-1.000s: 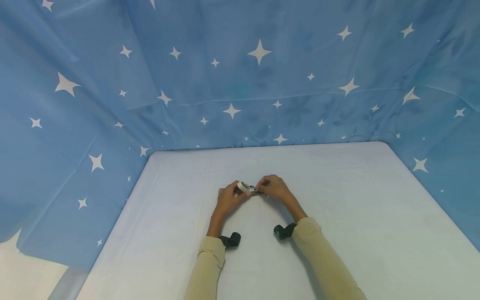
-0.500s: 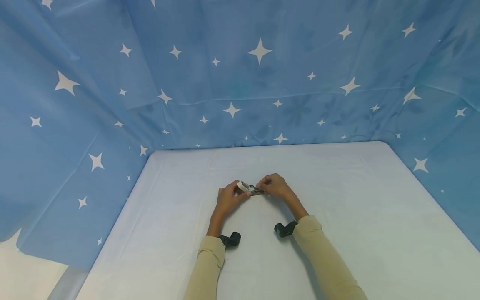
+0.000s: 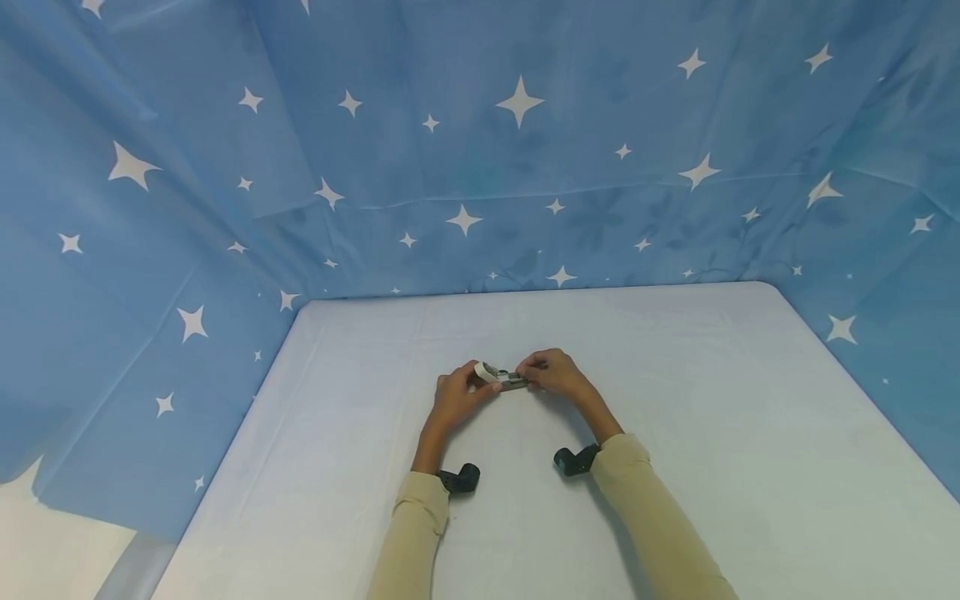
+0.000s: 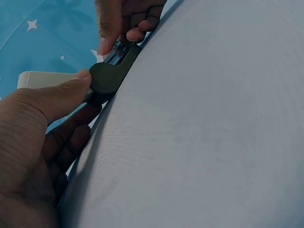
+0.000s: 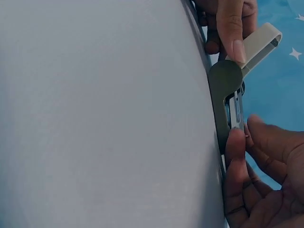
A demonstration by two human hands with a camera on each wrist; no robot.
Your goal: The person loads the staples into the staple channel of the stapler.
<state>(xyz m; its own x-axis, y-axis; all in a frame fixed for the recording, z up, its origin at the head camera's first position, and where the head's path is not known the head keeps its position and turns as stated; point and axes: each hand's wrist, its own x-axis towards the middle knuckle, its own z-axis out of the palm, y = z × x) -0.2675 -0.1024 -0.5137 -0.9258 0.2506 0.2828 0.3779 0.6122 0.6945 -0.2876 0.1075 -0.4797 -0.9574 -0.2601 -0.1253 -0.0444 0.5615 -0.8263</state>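
Note:
A small stapler (image 3: 513, 383) with its top swung up is held just over the table between both hands. Its dark green base (image 5: 224, 78) lies lengthwise, the raised cream cover (image 5: 260, 46) stands off at an angle, and a slim metal rail (image 5: 236, 110) shows inside. My left hand (image 3: 454, 398) pinches the hinge end, the thumb on the round side of the base. At the opposite end, my right hand (image 3: 561, 377) has thumb and fingertips at the end of the rail and base. Whether a small piece lies between those fingertips is hidden.
A white-covered table (image 3: 337, 500) spreads around both hands. Behind it and at the sides hangs a blue cloth (image 3: 600, 100) with white stars. Each wrist bears a black camera, the left camera (image 3: 462, 478) and the right camera (image 3: 573, 461).
My right hand has shifted slightly to the right along the stapler, so more of the rail end shows. The left hand and the raised cover stay about where they were.

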